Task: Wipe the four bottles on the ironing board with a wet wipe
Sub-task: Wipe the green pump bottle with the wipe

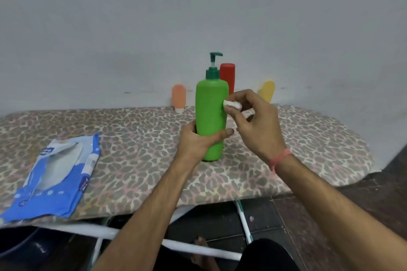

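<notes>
Plain grey wall (132, 17); dark tiled floor (275, 215); even, dim light.

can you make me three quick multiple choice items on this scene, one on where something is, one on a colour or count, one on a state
1. Where does the wipes packet lie?
A. on the ironing board, left of the green pump bottle
B. against the wall behind the red bottle
C. on the floor under the board

2. How many bottles are in view?
A. two
B. four
C. six

3. What is the left hand doing?
A. resting flat on the board
B. gripping the green pump bottle low on its body
C. pressing the pump

Answers:
1 A, the packet sits on the ironing board at the left.
2 B, the green pump bottle, red bottle, orange bottle and yellow bottle.
3 B, its fingers wrap the bottle while the right hand holds the wet wipe to its side.
</notes>
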